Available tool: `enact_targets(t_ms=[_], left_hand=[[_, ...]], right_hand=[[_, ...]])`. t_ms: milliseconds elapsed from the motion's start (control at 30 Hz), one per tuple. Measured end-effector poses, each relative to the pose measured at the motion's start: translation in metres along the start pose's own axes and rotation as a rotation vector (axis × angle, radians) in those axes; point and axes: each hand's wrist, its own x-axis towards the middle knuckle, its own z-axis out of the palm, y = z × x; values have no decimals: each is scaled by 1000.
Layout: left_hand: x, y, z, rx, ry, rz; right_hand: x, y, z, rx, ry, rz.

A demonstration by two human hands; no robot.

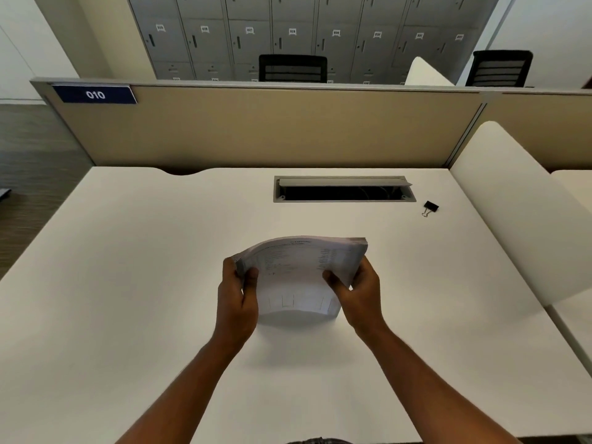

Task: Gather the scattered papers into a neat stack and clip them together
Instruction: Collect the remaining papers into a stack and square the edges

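A stack of printed white papers (299, 274) stands on its lower edge on the white desk (128, 283), bowed toward me, at the middle. My left hand (237, 299) grips the stack's left side, thumb on the front sheet. My right hand (355, 293) grips its right side the same way. A black binder clip (430, 207) lies on the desk at the far right, well apart from both hands.
An open cable hatch (344, 189) is set into the desk behind the papers. A beige partition (272, 129) closes the far edge, and a white curved divider (519, 213) stands along the right side. Lockers and two black chairs lie beyond.
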Motion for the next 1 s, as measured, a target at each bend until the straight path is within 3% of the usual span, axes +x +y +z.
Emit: enact_targets(t_ms=[267,533,1000], left_hand=[[5,4,5,-51,24,4],[-4,-20,6,-35,-52,-79],[-3,-28,5,16,-85,-128]], right_hand=[[-5,-2,11,40,55,-35],[-13,26,10,-83,26,58],[-8,25,15,-88,4,81]])
